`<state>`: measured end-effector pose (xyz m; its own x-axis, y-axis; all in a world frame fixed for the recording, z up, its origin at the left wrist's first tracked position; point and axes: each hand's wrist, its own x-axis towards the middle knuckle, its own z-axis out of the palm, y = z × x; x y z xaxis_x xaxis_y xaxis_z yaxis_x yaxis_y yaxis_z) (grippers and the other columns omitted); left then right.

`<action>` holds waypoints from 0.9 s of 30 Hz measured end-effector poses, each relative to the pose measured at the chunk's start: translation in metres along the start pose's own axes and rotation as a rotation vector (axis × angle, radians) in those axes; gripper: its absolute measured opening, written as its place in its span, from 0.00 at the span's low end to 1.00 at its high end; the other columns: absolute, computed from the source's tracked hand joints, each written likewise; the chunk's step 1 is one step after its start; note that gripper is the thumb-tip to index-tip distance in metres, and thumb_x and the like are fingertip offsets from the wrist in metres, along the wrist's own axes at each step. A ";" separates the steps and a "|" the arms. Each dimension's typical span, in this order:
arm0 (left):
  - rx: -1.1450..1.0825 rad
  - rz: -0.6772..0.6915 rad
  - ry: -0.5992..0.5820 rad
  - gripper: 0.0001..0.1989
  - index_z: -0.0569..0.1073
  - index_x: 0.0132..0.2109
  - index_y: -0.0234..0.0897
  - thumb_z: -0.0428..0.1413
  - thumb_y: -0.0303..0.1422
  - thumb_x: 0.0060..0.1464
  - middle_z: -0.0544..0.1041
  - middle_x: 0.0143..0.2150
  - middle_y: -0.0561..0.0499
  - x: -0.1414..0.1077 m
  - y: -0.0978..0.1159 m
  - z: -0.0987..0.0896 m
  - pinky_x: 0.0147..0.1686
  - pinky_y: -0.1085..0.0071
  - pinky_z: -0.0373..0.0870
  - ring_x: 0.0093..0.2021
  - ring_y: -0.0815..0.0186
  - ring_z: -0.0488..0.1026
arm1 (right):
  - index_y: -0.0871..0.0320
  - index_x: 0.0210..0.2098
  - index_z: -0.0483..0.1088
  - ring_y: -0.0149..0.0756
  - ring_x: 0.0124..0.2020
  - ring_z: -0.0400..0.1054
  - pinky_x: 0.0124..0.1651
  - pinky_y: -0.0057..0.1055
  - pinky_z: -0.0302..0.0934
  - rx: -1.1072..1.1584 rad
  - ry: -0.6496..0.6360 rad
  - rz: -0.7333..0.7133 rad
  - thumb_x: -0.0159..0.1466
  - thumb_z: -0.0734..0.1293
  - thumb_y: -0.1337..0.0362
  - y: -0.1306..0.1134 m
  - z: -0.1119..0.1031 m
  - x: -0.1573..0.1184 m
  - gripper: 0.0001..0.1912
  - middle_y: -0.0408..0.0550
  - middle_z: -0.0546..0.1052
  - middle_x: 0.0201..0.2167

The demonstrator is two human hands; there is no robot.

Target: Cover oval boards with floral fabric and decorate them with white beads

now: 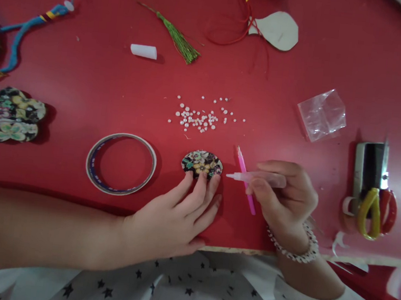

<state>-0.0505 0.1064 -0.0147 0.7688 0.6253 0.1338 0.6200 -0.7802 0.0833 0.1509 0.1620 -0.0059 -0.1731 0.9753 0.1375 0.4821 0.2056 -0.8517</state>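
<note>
Tape ring (90,164) sits left of your left hand (167,220), which is open, not gripping, fingertips resting on the near edge of the floral oval (202,163). Oval's flat on the table (61,107), just this side of the beads (198,119). Looks like you're lining up the tube (272,179); next move calls for a still oval and a small tip shift left. Your right hand (290,197) is closed on the tube, nozzle just off the oval, above the pink pen (241,161).
</note>
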 end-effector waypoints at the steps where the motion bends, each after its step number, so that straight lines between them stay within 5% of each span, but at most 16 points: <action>1: -0.001 0.004 -0.004 0.33 0.64 0.56 0.26 0.45 0.50 0.56 0.65 0.59 0.31 0.000 0.000 0.000 0.53 0.54 0.58 0.54 0.47 0.65 | 0.53 0.35 0.73 0.26 0.20 0.68 0.25 0.23 0.65 0.009 -0.004 -0.004 0.57 0.69 0.66 0.000 0.000 0.000 0.06 0.39 0.77 0.24; 15: 0.001 0.005 -0.021 0.32 0.64 0.56 0.26 0.44 0.50 0.57 0.65 0.59 0.32 0.000 -0.001 -0.001 0.53 0.54 0.58 0.54 0.48 0.65 | 0.52 0.41 0.70 0.34 0.31 0.76 0.33 0.28 0.71 0.016 -0.050 0.033 0.53 0.73 0.66 0.009 0.000 -0.007 0.17 0.42 0.80 0.31; 22: -0.008 0.000 -0.007 0.32 0.64 0.56 0.26 0.45 0.50 0.56 0.66 0.58 0.32 -0.001 0.000 0.000 0.53 0.54 0.58 0.54 0.48 0.65 | 0.52 0.36 0.73 0.31 0.25 0.74 0.26 0.28 0.68 -0.067 -0.048 -0.062 0.56 0.71 0.66 0.007 -0.001 -0.006 0.08 0.43 0.80 0.30; 27: -0.013 0.001 -0.004 0.32 0.64 0.56 0.25 0.46 0.50 0.56 0.65 0.59 0.31 0.000 0.000 0.000 0.53 0.54 0.58 0.54 0.48 0.65 | 0.53 0.39 0.70 0.26 0.17 0.68 0.19 0.22 0.63 -0.001 -0.058 0.032 0.55 0.71 0.69 0.000 0.000 -0.004 0.12 0.36 0.76 0.20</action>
<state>-0.0510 0.1065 -0.0146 0.7704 0.6242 0.1297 0.6169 -0.7812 0.0958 0.1515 0.1579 -0.0069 -0.2073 0.9750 0.0804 0.4888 0.1744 -0.8548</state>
